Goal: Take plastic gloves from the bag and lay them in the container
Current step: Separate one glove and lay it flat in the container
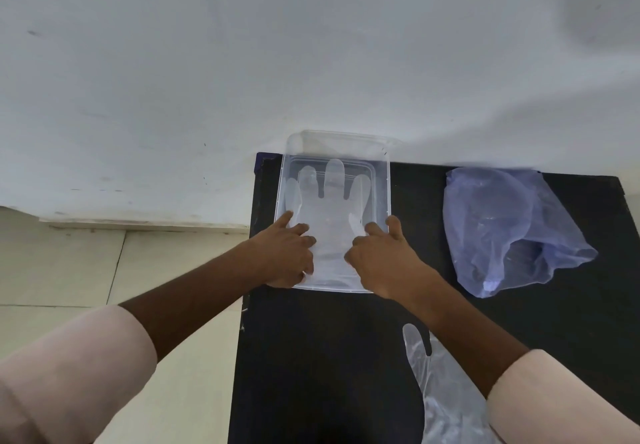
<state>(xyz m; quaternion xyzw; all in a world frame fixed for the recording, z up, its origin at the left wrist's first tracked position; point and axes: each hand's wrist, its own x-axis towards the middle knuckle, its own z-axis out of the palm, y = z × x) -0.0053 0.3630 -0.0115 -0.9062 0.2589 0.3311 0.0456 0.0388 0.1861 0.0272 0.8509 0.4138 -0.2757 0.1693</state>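
Note:
A clear plastic container (387, 180) stands at the far left of the black table. A see-through plastic glove (330, 211) lies flat inside it, fingers pointing away from me. My left hand (285, 253) rests on the glove's left side near the cuff, fingers curled down on it. My right hand (381, 256) presses the glove's right side, thumb on the container's right rim. A bluish plastic bag (502, 229) lies crumpled to the right, its mouth facing me. Another clear glove (440, 391) lies on the table near me, partly under my right forearm.
The black table (329, 357) ends just left of the container, with pale floor tiles (69, 270) below. A white wall (242, 62) rises directly behind the container and bag.

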